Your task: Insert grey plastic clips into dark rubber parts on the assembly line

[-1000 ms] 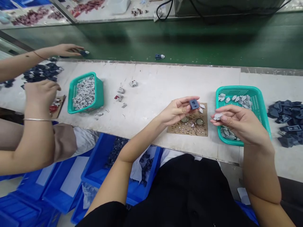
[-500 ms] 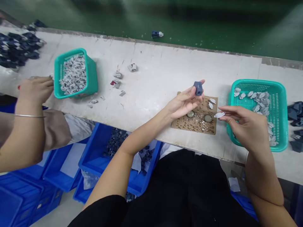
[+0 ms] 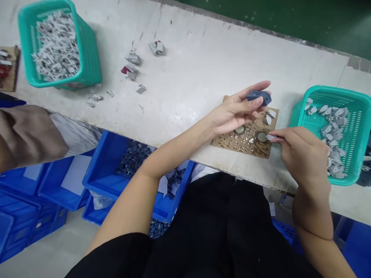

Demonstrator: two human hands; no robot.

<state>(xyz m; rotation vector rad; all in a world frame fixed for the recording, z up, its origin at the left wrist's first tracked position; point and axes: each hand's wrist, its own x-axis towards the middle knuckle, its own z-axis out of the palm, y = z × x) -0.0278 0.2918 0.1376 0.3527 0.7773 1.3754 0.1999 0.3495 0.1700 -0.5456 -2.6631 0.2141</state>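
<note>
Hands over cardboard mat [image 3: 232, 144] on desk [image 3: 188, 77]
Left hand [image 3: 232, 114] has a narrow grip on dark blue housing [image 3: 259, 96]; right hand [image 3: 301, 152] pinches small grey piece [image 3: 271, 137].

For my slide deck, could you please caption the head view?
Left hand holds a blue part; right hand pinches a grey piece over cardboard.

Factory assembly bench: teal baskets [image 3: 89, 58] of small grey parts [image 3: 56, 46], blue bins [image 3: 95, 185] underneath, co-worker's sleeve [image 3: 29, 133] alongside.
</note>
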